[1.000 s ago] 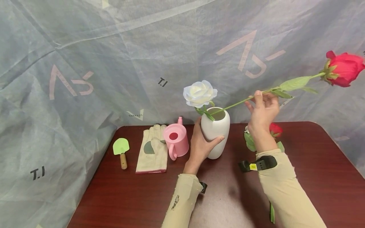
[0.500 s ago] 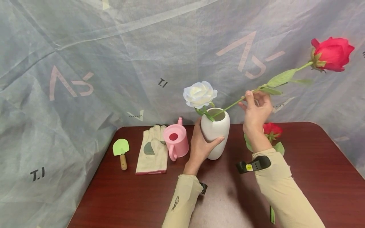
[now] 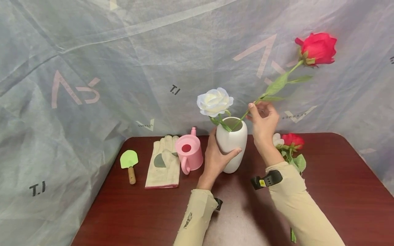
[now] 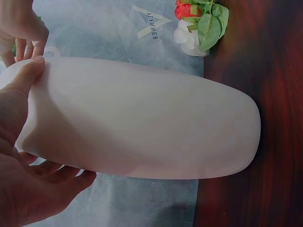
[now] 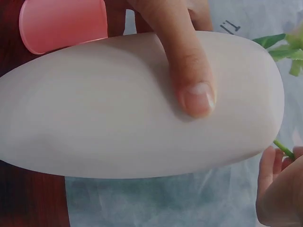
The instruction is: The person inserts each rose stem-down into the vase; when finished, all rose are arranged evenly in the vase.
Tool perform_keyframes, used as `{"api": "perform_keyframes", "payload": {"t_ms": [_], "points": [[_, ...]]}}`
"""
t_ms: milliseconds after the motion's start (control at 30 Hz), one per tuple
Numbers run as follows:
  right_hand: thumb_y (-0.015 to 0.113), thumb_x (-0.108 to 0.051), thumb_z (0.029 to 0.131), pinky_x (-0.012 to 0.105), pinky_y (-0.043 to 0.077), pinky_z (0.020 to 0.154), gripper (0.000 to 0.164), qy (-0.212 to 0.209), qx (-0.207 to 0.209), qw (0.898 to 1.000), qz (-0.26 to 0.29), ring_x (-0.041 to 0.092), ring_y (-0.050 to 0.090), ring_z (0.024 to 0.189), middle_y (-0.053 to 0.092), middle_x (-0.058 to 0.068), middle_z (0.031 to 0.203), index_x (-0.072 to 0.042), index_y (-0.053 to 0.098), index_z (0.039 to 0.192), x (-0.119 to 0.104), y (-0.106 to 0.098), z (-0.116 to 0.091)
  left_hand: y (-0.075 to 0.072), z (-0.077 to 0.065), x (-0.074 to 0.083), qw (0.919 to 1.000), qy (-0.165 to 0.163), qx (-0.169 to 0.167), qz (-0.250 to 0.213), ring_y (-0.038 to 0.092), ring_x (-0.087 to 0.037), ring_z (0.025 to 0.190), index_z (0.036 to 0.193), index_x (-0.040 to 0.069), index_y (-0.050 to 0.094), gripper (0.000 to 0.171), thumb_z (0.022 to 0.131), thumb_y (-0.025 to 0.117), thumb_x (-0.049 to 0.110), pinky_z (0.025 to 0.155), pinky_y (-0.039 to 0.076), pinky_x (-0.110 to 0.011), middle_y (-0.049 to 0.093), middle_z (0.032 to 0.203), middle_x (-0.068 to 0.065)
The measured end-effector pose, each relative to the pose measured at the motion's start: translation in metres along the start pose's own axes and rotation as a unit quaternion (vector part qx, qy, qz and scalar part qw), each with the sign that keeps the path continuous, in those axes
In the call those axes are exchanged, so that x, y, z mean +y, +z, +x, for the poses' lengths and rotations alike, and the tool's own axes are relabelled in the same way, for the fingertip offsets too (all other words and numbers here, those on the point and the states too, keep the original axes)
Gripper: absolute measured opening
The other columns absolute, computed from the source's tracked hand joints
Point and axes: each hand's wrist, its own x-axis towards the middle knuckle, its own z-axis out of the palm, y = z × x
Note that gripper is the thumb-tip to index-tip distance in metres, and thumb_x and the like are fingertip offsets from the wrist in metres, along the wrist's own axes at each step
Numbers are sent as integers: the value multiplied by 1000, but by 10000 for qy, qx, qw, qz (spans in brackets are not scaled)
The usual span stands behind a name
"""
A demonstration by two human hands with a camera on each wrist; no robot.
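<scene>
A white vase [image 3: 236, 143] stands upright on the table, and my left hand [image 3: 215, 159] grips it round its left side, thumb across the front. Between the thumb and fingers of my right hand [image 3: 265, 123] is the green stem of a red rose [image 3: 318, 49]. That stem slants down to the left into the vase's mouth; its lower end is hidden inside. A white rose [image 3: 215, 101] leans out over the vase's left rim. In the right wrist view, the left thumb presses on the vase wall [image 5: 118, 113], with the right hand [image 5: 284, 189] by the rim.
Left of the vase stands a pink watering can [image 3: 189, 153]. Beyond it lie pale gardening gloves [image 3: 163, 167] and a small green trowel [image 3: 130, 160] with a wooden handle. Red and white roses [image 3: 293, 141] lie at the right, partly behind my right forearm. Grey sheeting hangs behind the table.
My right hand has moved left toward the vase, swinging the red rose to a steeper slant with its bloom further left. My left hand keeps its grip on the vase.
</scene>
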Motion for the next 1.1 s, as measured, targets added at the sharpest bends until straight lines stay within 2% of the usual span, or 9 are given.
{"api": "perform_keyframes", "payload": {"t_ms": [100, 200, 333, 500, 633, 800, 933, 1000, 1100], "points": [[69, -8, 83, 24, 51, 64, 12, -72, -199, 9964, -822, 13, 58, 69, 60, 2, 79, -4, 58, 84, 3, 1, -4, -1, -2, -1, 10000, -53, -21, 14, 50, -11, 106, 142, 19, 28, 98, 64, 82, 45, 89, 43, -33, 46, 130, 3], [69, -17, 84, 24, 49, 71, 18, -344, -556, 9763, -2065, 12, 59, 75, 62, 4, 79, -1, 62, 88, 6, -1, -7, -1, -3, 1, 9999, -108, -69, 11, 50, -11, 105, 142, 19, 28, 98, 64, 82, 44, 88, 43, -32, 46, 130, 3], [69, -22, 84, 35, 47, 81, 22, -1032, -1437, 9150, -3625, 23, 59, 89, 65, 11, 84, 0, 67, 87, 4, -1, -11, 1, -3, 3, 9998, -120, -119, 52, 51, -12, 105, 143, 18, 27, 99, 64, 82, 41, 87, 43, -33, 46, 131, 2], [68, -15, 85, 49, 35, 86, 20, -1746, -2771, 8247, -4612, 39, 46, 102, 59, 20, 106, 4, 68, 90, -8, 4, -14, 1, -3, 3, 9999, -17, -161, 24, 49, -12, 108, 143, 18, 26, 99, 65, 82, 41, 89, 43, -34, 44, 133, 1], [61, -12, 89, 54, 30, 95, 21, -1568, -3487, 7825, -4914, 44, 32, 120, 39, 28, 131, 7, 64, 96, -22, 5, -14, 2, -3, 3, 9998, 129, -167, -15, 49, -13, 111, 143, 15, 26, 99, 66, 82, 41, 91, 42, -34, 43, 134, -1], [44, -10, 92, 57, 15, 104, 54, -468, -4462, 7557, -4772, 40, 4, 136, -3, 19, 152, 8, 28, 140, -44, 4, -11, 1, -1, 3, 9999, 79, -64, 33, 49, -14, 111, 142, 15, 27, 99, 65, 82, 43, 91, 42, -35, 44, 133, -1], [39, -6, 88, 53, 12, 107, 65, -255, -4579, 7415, -4898, 38, 1, 137, -7, 21, 152, 10, 9, 144, -58, -1, -6, 0, 0, 2, 10000, -33, -6, 41, 51, -14, 108, 141, 17, 30, 97, 64, 82, 44, 88, 43, -36, 46, 131, 1], [38, -2, 87, 53, 11, 107, 64, -474, -4353, 7478, -4991, 40, 6, 137, 1, 26, 150, 11, 11, 143, -62, -6, -4, 0, 0, 1, 10000, -70, 0, 21, 51, -13, 106, 141, 18, 31, 97, 63, 83, 43, 87, 44, -35, 47, 129, 2], [39, 2, 85, 54, 13, 106, 62, -707, -3872, 7773, -4909, 40, 14, 135, 13, 26, 149, 8, 19, 144, -66, -19, -1, 0, 0, 0, 10000, -79, 3, -19, 51, -11, 105, 141, 19, 31, 97, 62, 83, 41, 87, 44, -34, 48, 128, 3]]}}
